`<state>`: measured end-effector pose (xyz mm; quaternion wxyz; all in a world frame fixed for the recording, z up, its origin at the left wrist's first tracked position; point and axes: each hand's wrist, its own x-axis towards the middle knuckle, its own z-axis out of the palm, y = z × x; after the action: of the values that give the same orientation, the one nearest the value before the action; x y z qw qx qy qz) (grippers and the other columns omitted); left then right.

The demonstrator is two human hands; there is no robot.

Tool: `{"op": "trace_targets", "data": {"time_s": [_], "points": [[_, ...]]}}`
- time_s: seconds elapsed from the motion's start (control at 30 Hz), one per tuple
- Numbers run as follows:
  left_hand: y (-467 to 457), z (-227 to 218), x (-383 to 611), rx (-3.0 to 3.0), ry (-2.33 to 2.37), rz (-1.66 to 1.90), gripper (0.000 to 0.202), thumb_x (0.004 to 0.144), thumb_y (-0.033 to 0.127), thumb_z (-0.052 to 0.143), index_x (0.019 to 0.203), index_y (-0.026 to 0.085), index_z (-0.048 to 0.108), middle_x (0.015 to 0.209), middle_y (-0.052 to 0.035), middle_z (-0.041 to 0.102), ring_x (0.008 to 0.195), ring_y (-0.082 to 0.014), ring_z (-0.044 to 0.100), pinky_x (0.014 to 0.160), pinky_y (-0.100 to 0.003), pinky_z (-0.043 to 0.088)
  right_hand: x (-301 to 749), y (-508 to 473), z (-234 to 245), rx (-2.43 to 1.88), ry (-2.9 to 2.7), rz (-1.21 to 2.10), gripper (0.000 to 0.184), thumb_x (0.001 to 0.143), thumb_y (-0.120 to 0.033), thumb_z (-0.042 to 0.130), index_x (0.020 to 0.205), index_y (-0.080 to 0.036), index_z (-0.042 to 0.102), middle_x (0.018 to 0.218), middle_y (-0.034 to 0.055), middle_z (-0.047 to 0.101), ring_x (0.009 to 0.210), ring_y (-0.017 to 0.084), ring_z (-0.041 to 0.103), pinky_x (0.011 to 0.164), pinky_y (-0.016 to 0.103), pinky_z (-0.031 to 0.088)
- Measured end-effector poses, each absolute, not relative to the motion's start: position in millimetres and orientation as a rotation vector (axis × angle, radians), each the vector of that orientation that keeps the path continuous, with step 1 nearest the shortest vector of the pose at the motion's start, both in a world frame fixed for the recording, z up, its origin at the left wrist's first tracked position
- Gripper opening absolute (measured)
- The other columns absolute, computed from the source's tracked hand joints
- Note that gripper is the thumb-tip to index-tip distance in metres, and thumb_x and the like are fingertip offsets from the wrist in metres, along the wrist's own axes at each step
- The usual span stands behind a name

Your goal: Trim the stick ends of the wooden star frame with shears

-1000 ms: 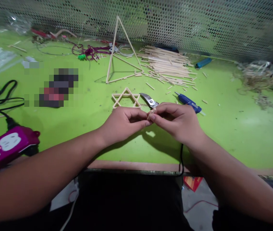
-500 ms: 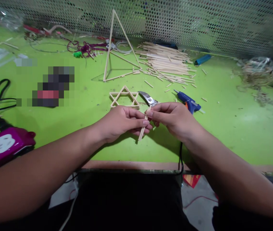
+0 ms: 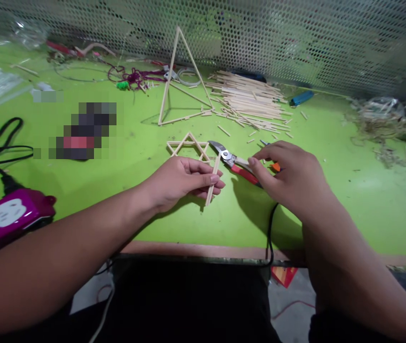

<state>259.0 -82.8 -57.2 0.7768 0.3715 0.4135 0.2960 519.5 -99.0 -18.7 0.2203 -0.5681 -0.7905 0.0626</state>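
Note:
My left hand (image 3: pixel 177 183) is shut on a thin wooden stick (image 3: pixel 212 181), which sticks out past the fingertips and points down toward me. My right hand (image 3: pixel 285 176) sits over the red handles of a pair of pruning shears (image 3: pixel 226 155), its fingers apart and reaching onto them. The steel jaws lie on the table, just right of a flat star frame of wooden sticks (image 3: pixel 188 142). A glue gun (image 3: pixel 276 166) is mostly hidden behind my right hand, with only its orange trigger and blue tip showing.
A stick-built pyramid (image 3: pixel 169 76) stands behind the star, beside a heap of loose sticks (image 3: pixel 246 95). A pink power strip (image 3: pixel 10 214) and black cables lie at left on the green table (image 3: pixel 349 190). Perforated metal mesh (image 3: pixel 260 38) runs along the back.
My right hand has let go of the stick and moved right and down onto the shears, whose red handles now show. My left hand keeps the stick.

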Motion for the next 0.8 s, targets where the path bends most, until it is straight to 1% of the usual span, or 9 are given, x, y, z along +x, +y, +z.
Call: {"op": "trace_targets", "data": {"time_s": [0.13,0.23,0.3,0.43,0.57,0.63,0.7,0.77,0.8], "points": [[-82.1,-56.5,257.5,0.814,0.912,0.663,0.029,0.076,0.029,0.101,0.095,0.013,0.086,0.094,-0.0142,0.087,0.079,-0.0213,0.084,0.074,-0.032,0.070,521.8,-97.3,-29.0,-1.645,-2.502,0.123,0.018,0.100,-0.036,0.066,0.097,-0.022,0.076,0.097,0.0132,0.075,0.093,0.032,0.066,0.086,0.047,0.048],[-82.2,-54.5,255.8,0.856,0.926,0.687,0.031,0.075,0.031,0.101,0.096,0.014,0.087,0.094,-0.0146,0.087,0.082,-0.0230,0.084,0.076,-0.033,0.070,516.0,-99.2,-38.8,-1.739,-2.575,0.047,0.017,0.096,-0.030,0.065,0.106,-0.019,0.074,0.105,0.0152,0.074,0.097,0.034,0.065,0.087,0.048,0.046],[-82.4,-52.5,254.6,0.895,0.935,0.709,0.031,0.075,0.033,0.101,0.097,0.015,0.088,0.095,-0.0141,0.087,0.085,-0.0247,0.085,0.078,-0.036,0.071,511.3,-100.3,-42.8,-1.808,-2.577,0.024,0.017,0.094,-0.026,0.063,0.106,-0.018,0.072,0.106,0.0160,0.072,0.097,0.035,0.065,0.085,0.047,0.046],[-82.6,-46.6,252.9,0.968,0.968,0.730,0.030,0.075,0.035,0.101,0.095,0.016,0.089,0.094,-0.0126,0.087,0.086,-0.0259,0.085,0.084,-0.039,0.072,504.3,-101.4,-44.0,-1.920,-2.497,0.044,0.011,0.090,-0.020,0.065,0.101,-0.018,0.067,0.104,0.0156,0.067,0.091,0.031,0.063,0.075,0.040,0.043],[-81.8,-41.5,250.1,1.071,1.007,0.729,0.025,0.078,0.034,0.098,0.094,0.017,0.089,0.093,-0.0109,0.088,0.087,-0.0261,0.085,0.083,-0.038,0.072,509.6,-100.6,-41.0,-1.993,-2.364,0.025,0.009,0.090,-0.023,0.068,0.096,-0.021,0.062,0.103,0.0118,0.064,0.072,0.022,0.054,0.061,0.035,0.034],[-81.1,-40.2,247.7,1.159,1.014,0.737,0.023,0.080,0.035,0.096,0.094,0.019,0.090,0.092,-0.0096,0.088,0.088,-0.0259,0.085,0.082,-0.037,0.072,516.8,-99.4,-37.6,-1.947,-2.268,0.018,0.011,0.086,-0.022,0.071,0.089,-0.023,0.060,0.096,0.0083,0.064,0.068,0.020,0.051,0.059,0.034,0.033],[-79.8,-39.5,245.2,1.236,1.018,0.769,0.021,0.082,0.035,0.095,0.094,0.019,0.090,0.092,-0.0088,0.088,0.088,-0.0251,0.085,0.084,-0.036,0.071,524.1,-98.5,-32.3,-1.855,-2.122,0.053,0.013,0.085,-0.023,0.073,0.085,-0.024,0.060,0.081,0.0034,0.062,0.064,0.018,0.049,0.059,0.033,0.034],[-78.1,-39.2,243.2,1.275,1.029,0.823,0.021,0.081,0.035,0.095,0.094,0.019,0.090,0.094,-0.0086,0.088,0.088,-0.0242,0.084,0.087,-0.036,0.070,528.9,-98.7,-25.1,-1.748,-1.962,0.146,0.014,0.090,-0.027,0.073,0.082,-0.025,0.062,0.066,-0.0011,0.054,0.058,0.016,0.044,0.056,0.033,0.033],[-77.2,-39.1,242.6,1.285,1.044,0.853,0.021,0.080,0.034,0.096,0.094,0.019,0.090,0.095,-0.0088,0.088,0.089,-0.0240,0.084,0.088,-0.036,0.070,530.2,-99.3,-21.2,-1.694,-1.899,0.197,0.016,0.093,-0.030,0.073,0.080,-0.026,0.063,0.063,-0.0021,0.051,0.056,0.016,0.042,0.055,0.034,0.032]]}}
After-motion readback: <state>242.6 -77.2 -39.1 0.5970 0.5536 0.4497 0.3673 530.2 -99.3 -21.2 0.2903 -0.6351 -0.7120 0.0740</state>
